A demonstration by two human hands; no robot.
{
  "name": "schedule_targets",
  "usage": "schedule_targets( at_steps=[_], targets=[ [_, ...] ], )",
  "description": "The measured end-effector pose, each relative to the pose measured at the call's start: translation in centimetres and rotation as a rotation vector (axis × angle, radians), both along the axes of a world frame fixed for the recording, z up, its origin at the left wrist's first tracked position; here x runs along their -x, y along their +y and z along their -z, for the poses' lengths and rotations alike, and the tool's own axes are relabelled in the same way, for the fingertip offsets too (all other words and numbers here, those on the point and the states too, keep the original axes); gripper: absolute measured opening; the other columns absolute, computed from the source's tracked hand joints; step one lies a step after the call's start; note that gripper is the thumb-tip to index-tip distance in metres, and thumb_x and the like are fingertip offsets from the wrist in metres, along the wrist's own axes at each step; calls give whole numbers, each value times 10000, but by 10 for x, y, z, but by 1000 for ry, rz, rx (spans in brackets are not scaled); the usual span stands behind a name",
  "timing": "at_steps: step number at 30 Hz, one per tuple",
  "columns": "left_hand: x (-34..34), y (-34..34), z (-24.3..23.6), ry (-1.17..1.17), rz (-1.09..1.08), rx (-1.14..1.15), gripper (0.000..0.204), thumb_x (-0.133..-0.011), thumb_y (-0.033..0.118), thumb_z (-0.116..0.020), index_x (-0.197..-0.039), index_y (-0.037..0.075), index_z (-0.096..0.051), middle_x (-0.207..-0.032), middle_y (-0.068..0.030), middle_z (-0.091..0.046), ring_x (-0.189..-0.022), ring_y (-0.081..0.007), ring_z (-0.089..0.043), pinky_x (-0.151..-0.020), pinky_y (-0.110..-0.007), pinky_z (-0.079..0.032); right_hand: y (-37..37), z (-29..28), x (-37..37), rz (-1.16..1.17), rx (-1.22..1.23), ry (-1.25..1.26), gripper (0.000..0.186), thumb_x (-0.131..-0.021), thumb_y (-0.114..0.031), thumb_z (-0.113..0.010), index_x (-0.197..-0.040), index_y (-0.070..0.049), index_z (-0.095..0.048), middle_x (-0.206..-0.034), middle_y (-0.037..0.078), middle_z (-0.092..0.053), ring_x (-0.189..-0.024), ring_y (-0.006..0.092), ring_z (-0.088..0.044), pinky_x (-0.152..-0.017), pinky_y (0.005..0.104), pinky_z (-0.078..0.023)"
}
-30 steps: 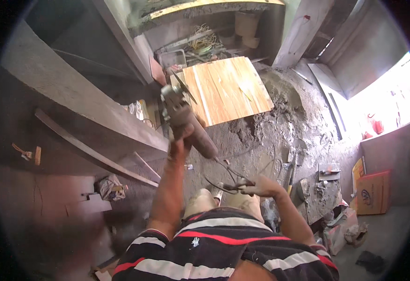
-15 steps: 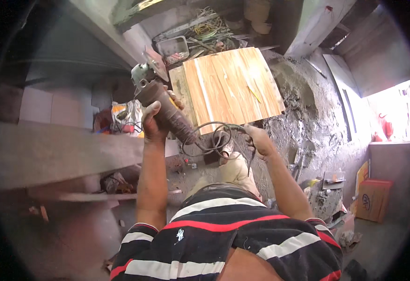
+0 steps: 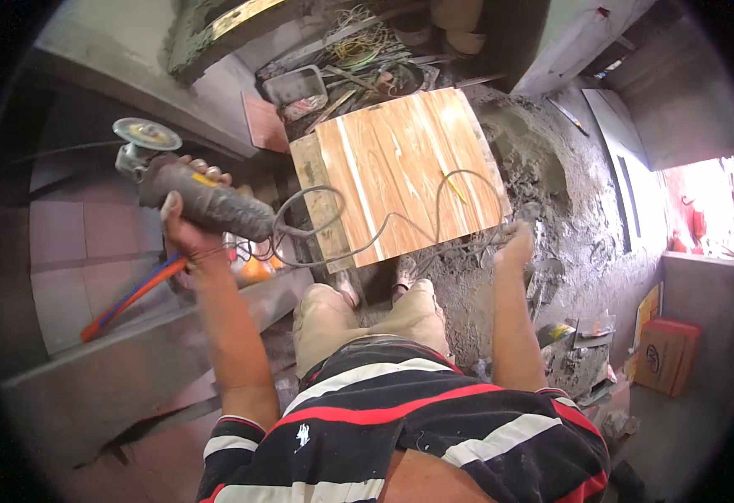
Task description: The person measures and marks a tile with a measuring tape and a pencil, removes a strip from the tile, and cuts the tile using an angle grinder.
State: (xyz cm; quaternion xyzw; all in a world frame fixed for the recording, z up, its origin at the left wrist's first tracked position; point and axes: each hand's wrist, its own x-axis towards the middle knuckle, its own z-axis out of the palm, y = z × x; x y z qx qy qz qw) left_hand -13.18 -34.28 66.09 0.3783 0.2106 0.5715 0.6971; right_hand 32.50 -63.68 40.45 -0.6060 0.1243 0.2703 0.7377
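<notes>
My left hand [image 3: 184, 220] grips the dark body of an angle grinder [image 3: 191, 189], raised to the left with its round disc [image 3: 145, 134] pointing up and away. The grinder's grey cable [image 3: 358, 239] loops across a wood-patterned tile [image 3: 409, 172] lying on the ground in front of my feet. My right hand [image 3: 513, 243] reaches down at the tile's right edge, where the cable ends; whether its fingers close on the cable I cannot tell.
A concrete ledge [image 3: 132, 360] runs along my left, with an orange pipe [image 3: 132, 293] over it. Tools and a metal tray [image 3: 298, 84] are piled behind the tile. Wet cement [image 3: 543, 176] covers the ground at right. A cardboard box [image 3: 664, 356] stands far right.
My left hand has swung the grinder out to the left and higher. My right hand has moved right, past the tile's edge, drawing the cable across the tile.
</notes>
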Motion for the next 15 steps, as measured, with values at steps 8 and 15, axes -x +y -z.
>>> schedule_targets(
  at_steps=[8,15],
  targets=[
    [59,98,48,73,37,37,660,-847,285,-698,-1403,8,-475,-1220,-155,-577,-1132,-312,-590,-1057,-512,-469,-67,-77,-171,326,114,-331,297,-1008,-341,-626,-878,-92,-532,-728,17,-447,-615,173,-438,-575,377,-444],
    [73,187,139,68,118,260,570,-841,242,-700,-1326,-13,-542,-1140,-154,-638,-1038,-323,-659,-991,-509,-534,-166,-193,-147,359,225,-627,305,-982,-300,-649,-1138,-38,-661,-813,-14,-472,-632,109,-447,-515,286,-386]
  ],
)
